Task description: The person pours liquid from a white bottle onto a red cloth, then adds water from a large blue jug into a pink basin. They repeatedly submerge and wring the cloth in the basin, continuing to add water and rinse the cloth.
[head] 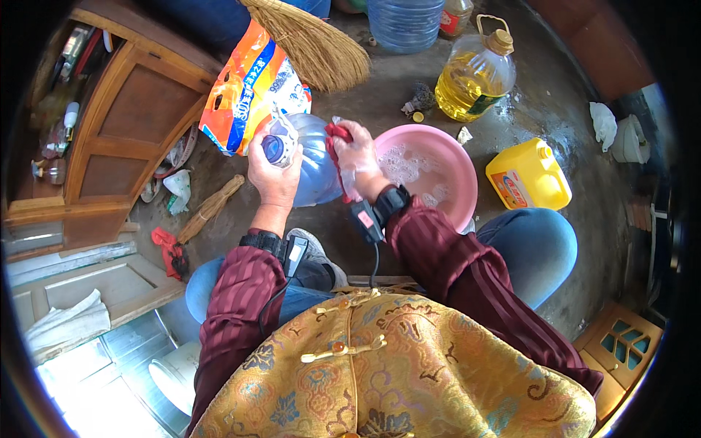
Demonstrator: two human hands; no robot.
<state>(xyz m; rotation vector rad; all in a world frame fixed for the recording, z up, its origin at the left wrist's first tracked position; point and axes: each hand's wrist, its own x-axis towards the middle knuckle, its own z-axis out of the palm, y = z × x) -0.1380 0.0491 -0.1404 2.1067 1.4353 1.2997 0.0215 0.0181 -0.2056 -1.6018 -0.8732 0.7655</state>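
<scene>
My left hand [274, 169] grips the neck of a large clear plastic jug [313, 156], close to its blue cap [273, 149] and white handle. The jug is tilted, its ribbed body lying to the right of that hand. In my right hand [357, 150], which wears a thin clear plastic glove, is a bunched red cloth [340, 134] pressed against the jug's side. Just right of it stands a pink basin [469, 180] holding cloudy, sudsy water [419, 175]. The jug's underside is hidden.
Behind the jug stand an orange detergent bag [235, 98] and a straw broom [323, 52]. A cooking oil bottle [473, 82] and a yellow jug [528, 175] are beyond and right of the basin. A small brush of straw [211, 211] lies left, near a wooden cabinet [134, 98].
</scene>
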